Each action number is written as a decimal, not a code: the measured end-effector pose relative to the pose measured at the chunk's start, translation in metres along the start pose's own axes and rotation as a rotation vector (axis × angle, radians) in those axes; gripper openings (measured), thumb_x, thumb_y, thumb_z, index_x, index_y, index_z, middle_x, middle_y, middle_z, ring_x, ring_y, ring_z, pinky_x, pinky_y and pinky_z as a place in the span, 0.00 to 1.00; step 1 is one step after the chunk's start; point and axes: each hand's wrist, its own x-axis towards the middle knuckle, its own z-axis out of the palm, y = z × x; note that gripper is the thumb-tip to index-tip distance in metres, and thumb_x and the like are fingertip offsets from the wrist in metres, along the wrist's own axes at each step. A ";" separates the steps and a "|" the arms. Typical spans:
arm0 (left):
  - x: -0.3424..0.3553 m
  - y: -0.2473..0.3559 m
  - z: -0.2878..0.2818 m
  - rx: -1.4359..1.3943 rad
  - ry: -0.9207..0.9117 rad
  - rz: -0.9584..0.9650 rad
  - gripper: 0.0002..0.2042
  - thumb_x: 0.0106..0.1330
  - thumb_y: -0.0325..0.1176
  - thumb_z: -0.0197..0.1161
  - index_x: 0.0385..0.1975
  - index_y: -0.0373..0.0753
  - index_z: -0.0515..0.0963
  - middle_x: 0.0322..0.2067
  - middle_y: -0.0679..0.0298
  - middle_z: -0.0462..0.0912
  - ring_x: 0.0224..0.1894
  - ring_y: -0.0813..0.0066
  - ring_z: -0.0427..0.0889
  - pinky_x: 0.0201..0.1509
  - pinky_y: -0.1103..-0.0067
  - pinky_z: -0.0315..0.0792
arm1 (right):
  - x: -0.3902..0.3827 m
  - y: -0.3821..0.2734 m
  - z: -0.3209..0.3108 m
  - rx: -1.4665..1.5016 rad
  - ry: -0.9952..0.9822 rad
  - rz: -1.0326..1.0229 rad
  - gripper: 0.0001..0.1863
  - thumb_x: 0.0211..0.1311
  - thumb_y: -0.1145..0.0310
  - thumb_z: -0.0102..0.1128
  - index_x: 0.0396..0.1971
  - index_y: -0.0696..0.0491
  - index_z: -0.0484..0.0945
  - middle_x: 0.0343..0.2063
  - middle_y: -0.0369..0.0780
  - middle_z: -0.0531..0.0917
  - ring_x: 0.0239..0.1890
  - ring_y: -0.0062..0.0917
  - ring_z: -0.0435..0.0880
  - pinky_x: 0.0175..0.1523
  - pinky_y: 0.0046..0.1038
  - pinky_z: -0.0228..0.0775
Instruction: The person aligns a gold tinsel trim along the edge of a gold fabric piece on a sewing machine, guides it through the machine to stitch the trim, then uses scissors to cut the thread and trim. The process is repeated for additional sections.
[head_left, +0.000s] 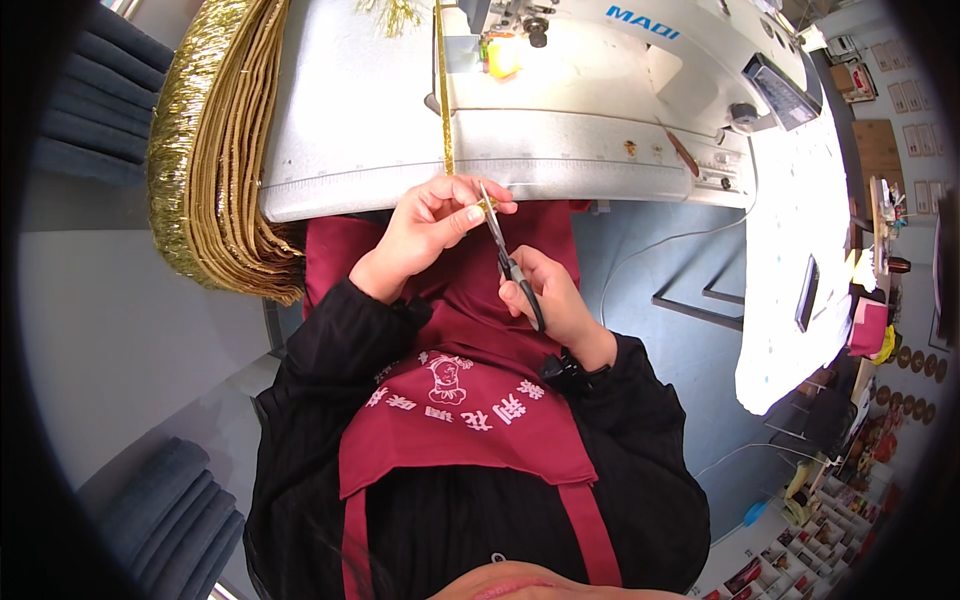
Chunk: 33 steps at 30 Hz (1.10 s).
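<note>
My left hand (pixel 428 228) is closed near the front edge of the sewing table, pinching the end of a narrow gold ribbon (pixel 446 120). The ribbon runs down from the sewing machine (pixel 655 65) across the table top to my fingers. In my right hand (pixel 552 297) is a pair of scissors (pixel 524 292) with dark handles, my fingers wrapped round them. Their blades point up and away from me, lying against the gold bit at my left fingertips. Whether the blades are parted is too small to tell.
A thick folded bundle of gold tinsel fringe (pixel 225 130) hangs over the table's left end. Loose gold strands (pixel 392 14) lie at the back. A small brown-handled tool (pixel 682 150) rests at the right. White fabric (pixel 790 260) with a dark phone-shaped object (pixel 806 293) lies beyond.
</note>
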 end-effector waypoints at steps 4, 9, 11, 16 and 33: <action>-0.001 0.001 -0.004 0.014 0.004 -0.023 0.05 0.75 0.26 0.63 0.35 0.36 0.78 0.54 0.48 0.83 0.57 0.58 0.85 0.64 0.65 0.77 | 0.001 -0.002 0.000 -0.079 0.049 0.003 0.19 0.67 0.60 0.75 0.34 0.56 0.73 0.23 0.28 0.74 0.25 0.07 0.68 0.28 0.17 0.57; -0.002 0.000 -0.007 0.030 0.013 -0.047 0.03 0.75 0.24 0.63 0.36 0.35 0.79 0.53 0.48 0.83 0.55 0.57 0.86 0.62 0.66 0.80 | 0.002 0.003 -0.002 -0.148 0.116 -0.010 0.20 0.64 0.61 0.78 0.30 0.55 0.73 0.19 0.28 0.74 0.22 0.07 0.67 0.26 0.17 0.56; -0.002 -0.002 -0.008 0.026 0.007 -0.041 0.03 0.75 0.24 0.63 0.36 0.35 0.79 0.53 0.49 0.84 0.55 0.58 0.87 0.61 0.66 0.80 | 0.003 0.005 -0.003 -0.189 0.140 -0.020 0.20 0.63 0.61 0.79 0.28 0.54 0.73 0.17 0.28 0.73 0.21 0.06 0.67 0.25 0.17 0.55; 0.001 -0.001 -0.010 0.058 -0.010 -0.057 0.03 0.75 0.24 0.63 0.36 0.35 0.79 0.52 0.50 0.84 0.55 0.60 0.86 0.62 0.67 0.80 | 0.006 0.004 -0.010 -0.220 0.163 0.000 0.18 0.62 0.66 0.79 0.26 0.54 0.74 0.16 0.28 0.74 0.19 0.07 0.68 0.23 0.17 0.55; 0.014 0.050 0.000 0.847 -0.092 0.243 0.11 0.66 0.25 0.72 0.38 0.39 0.73 0.42 0.60 0.82 0.46 0.72 0.81 0.53 0.75 0.74 | 0.116 -0.086 -0.223 -1.440 0.971 -0.549 0.17 0.61 0.61 0.73 0.44 0.56 0.87 0.32 0.46 0.89 0.34 0.41 0.88 0.42 0.37 0.77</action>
